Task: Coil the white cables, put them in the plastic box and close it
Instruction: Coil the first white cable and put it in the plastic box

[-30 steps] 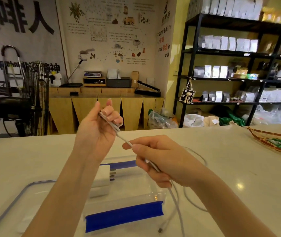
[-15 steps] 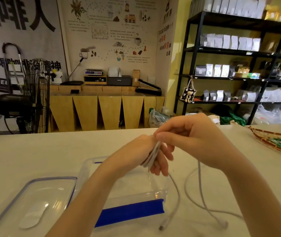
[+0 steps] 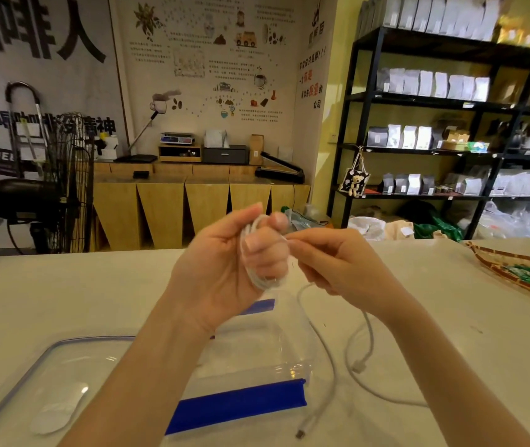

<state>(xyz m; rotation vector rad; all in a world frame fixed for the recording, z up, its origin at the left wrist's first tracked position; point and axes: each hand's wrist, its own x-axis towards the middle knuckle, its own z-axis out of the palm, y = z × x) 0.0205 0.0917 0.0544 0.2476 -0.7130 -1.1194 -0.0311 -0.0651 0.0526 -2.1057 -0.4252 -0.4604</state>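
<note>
My left hand (image 3: pixel 225 266) is raised above the clear plastic box (image 3: pixel 257 359) with blue clasps and holds a few loops of a white cable (image 3: pixel 250 269) wound around its fingers. My right hand (image 3: pixel 338 269) pinches the same cable just right of the loops. The loose cable (image 3: pixel 368 330) hangs down from it to the white counter, ending in a plug (image 3: pixel 358 369). A second white cable end (image 3: pixel 302 430) lies by the box's front right corner. The box lid (image 3: pixel 47 382) lies flat at the box's left.
A woven tray (image 3: pixel 521 272) with green items sits at the counter's right edge. Behind the counter are a black fan (image 3: pixel 47 188), a wooden sideboard (image 3: pixel 192 201) and black shelves (image 3: pixel 450 124) with bags.
My left hand turned palm-up and rose, now with loops of cable around its fingers. My right hand came down to the right of it, and the loose cable on the counter has shortened.
</note>
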